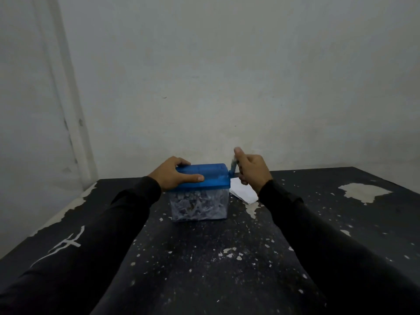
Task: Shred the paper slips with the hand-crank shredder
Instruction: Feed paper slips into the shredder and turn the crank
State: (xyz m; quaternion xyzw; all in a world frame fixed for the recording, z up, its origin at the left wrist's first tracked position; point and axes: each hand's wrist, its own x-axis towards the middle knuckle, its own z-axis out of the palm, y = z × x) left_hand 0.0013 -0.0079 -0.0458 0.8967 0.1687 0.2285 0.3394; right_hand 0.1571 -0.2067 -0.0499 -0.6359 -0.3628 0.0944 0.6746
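Though shred-packed, blue-lidded clear shredder (200, 196)

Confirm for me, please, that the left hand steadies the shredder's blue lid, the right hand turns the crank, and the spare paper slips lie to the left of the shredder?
Not quite: the head view shows the paper slips to the right of the shredder, beneath the right hand on the crank. The left hand does steady the blue lid.

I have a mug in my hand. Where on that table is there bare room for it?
Free: the table between the two sleeves, in front of the shredder, and its far right side. Crowded: right of the shredder, where paper slips lie under the right hand.
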